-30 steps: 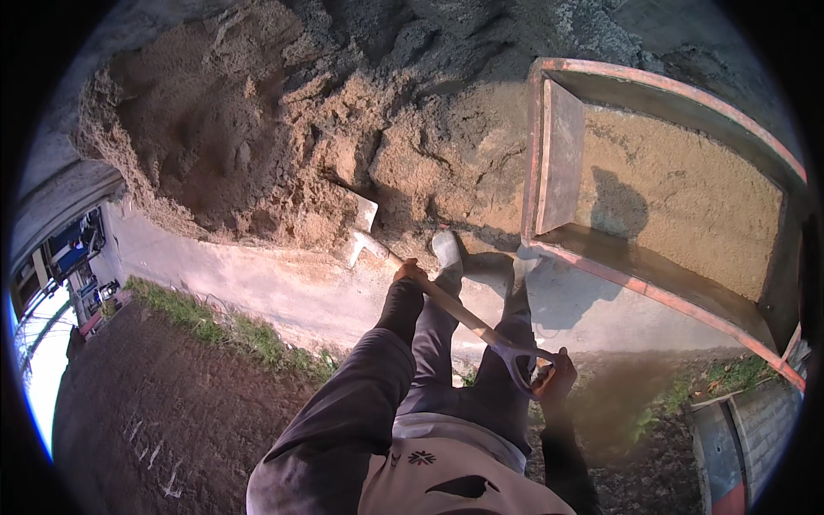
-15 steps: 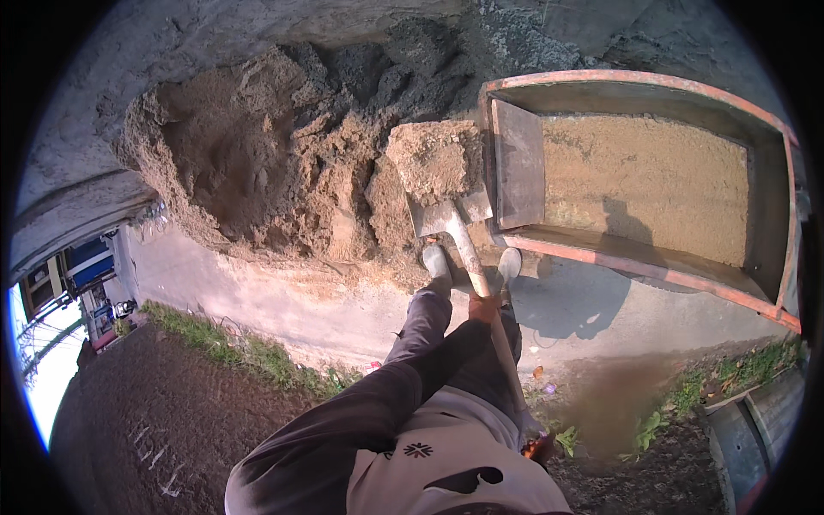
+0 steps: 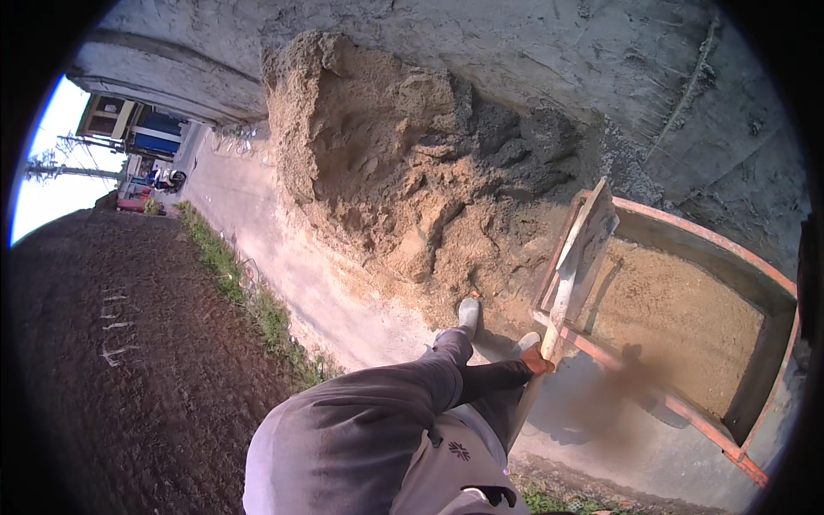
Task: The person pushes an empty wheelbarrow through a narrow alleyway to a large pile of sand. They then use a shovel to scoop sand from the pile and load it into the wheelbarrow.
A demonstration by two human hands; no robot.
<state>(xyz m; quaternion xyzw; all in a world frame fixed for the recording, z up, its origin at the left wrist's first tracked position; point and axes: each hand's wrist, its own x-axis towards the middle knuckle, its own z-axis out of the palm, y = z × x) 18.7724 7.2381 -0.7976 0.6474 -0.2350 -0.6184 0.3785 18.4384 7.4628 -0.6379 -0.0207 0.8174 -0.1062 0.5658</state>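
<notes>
My left hand (image 3: pixel 537 359) is closed around the pale wooden shaft of a shovel (image 3: pixel 562 300). The shovel's metal blade (image 3: pixel 594 240) is turned on its edge over the near-left end of a long box (image 3: pixel 704 233) with an orange-red rim. No load shows on the side of the blade facing me. Inside the box lies a fairly level layer of tan sandy material (image 3: pixel 687 313). The shaft's lower end runs down beside my body, and my right hand is out of sight.
Left of the box, a big heap of sandy material (image 3: pixel 386 180), darker at its right, rests by a grey concrete surface (image 3: pixel 549 60). My boots (image 3: pixel 469 316) stand between heap and box. A grass strip (image 3: pixel 257 300) borders dark soil (image 3: pixel 154 343). A motorbike (image 3: pixel 169 179) is parked far left.
The shovel has swung right, from beside the heap to over the box, and its blade has tipped sideways. The lump it carried no longer shows. My view has turned as well.
</notes>
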